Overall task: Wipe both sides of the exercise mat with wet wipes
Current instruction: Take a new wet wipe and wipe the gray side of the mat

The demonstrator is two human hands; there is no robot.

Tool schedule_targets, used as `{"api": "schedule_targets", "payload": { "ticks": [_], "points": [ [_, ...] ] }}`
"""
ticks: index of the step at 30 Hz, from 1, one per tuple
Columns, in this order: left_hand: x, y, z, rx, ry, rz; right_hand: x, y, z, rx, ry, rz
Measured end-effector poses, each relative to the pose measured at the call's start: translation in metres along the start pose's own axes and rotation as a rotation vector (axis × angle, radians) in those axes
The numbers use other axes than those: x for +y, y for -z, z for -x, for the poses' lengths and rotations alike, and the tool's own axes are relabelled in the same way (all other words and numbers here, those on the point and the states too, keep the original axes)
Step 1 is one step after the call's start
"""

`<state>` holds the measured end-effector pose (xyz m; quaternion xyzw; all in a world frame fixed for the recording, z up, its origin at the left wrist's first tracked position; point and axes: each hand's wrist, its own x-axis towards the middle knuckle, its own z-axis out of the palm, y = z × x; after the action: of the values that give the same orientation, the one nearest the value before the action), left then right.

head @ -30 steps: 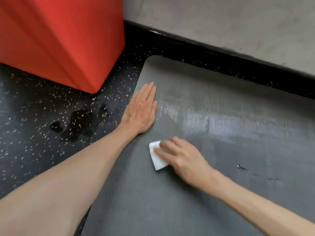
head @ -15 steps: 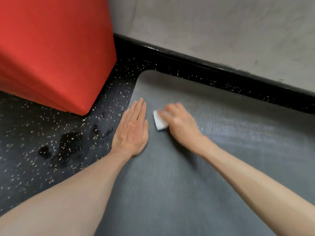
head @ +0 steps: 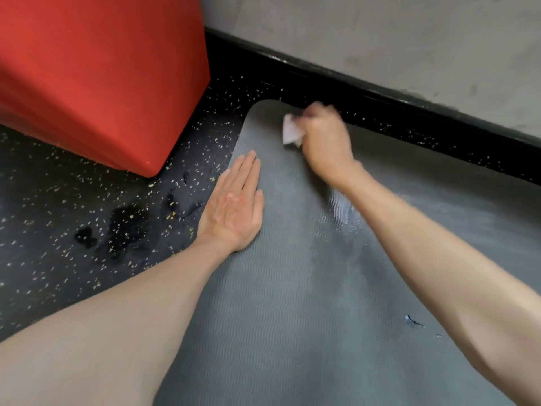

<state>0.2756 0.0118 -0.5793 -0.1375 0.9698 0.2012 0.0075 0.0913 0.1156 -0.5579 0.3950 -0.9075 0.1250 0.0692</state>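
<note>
Black rubber flooring flecked with pale chips runs up to a black skirting strip at the foot of a grey concrete wall. A big red padded block stands on the floor at the upper left, near the mat's far corner but apart from it. Several dark wet patches lie on the floor between the block and the person's left forearm.

The grey ribbed exercise mat lies flat on the floor, its rounded far-left corner close to the skirting. The left hand rests palm down on the mat's left edge, its fingers straight and held together, gripping nothing. The right hand is at the far corner of the mat and blurred by motion. Its fingers are curled over a white wet wipe, which sticks out on the hand's left side and lies against the mat's surface.

A glossy damp streak shines on the mat just beside the right forearm. Nearer the camera, a small dark nick marks the mat under that forearm.
</note>
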Motion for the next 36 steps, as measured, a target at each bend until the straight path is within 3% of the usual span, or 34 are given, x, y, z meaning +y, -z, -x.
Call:
{"api": "schedule_targets", "payload": {
  "ticks": [3,6,9,13,15,21,27,32,34,36],
  "points": [
    [-0.001,0.001,-0.001,0.006,0.003,0.007,0.007,-0.006,-0.013,0.020,-0.132,-0.001],
    [0.002,0.001,-0.003,0.011,0.005,0.017,-0.008,0.001,0.039,0.079,0.056,-0.088],
    [0.002,-0.001,-0.003,0.015,0.003,0.012,0.003,0.015,0.075,-0.009,0.272,-0.098],
    [0.002,-0.001,-0.003,0.017,0.005,0.009,0.050,0.022,0.025,0.042,0.026,0.069],
    [0.002,0.000,-0.003,0.017,0.006,0.013,0.045,0.021,0.021,0.026,-0.008,0.092],
    [0.003,0.001,-0.002,0.024,0.013,0.021,0.013,0.032,0.091,-0.129,0.327,-0.048],
    [0.003,0.000,-0.002,0.034,0.018,0.026,0.049,0.031,0.035,-0.073,0.033,0.119],
    [0.002,0.000,-0.003,0.034,0.008,0.033,0.002,0.045,0.137,-0.210,0.296,-0.075],
    [0.002,-0.001,-0.003,0.033,0.008,0.028,0.008,0.052,0.139,-0.254,0.397,-0.074],
    [0.002,-0.002,-0.003,0.037,0.004,0.026,0.026,0.048,0.103,-0.205,0.314,-0.006]
  ]
}}
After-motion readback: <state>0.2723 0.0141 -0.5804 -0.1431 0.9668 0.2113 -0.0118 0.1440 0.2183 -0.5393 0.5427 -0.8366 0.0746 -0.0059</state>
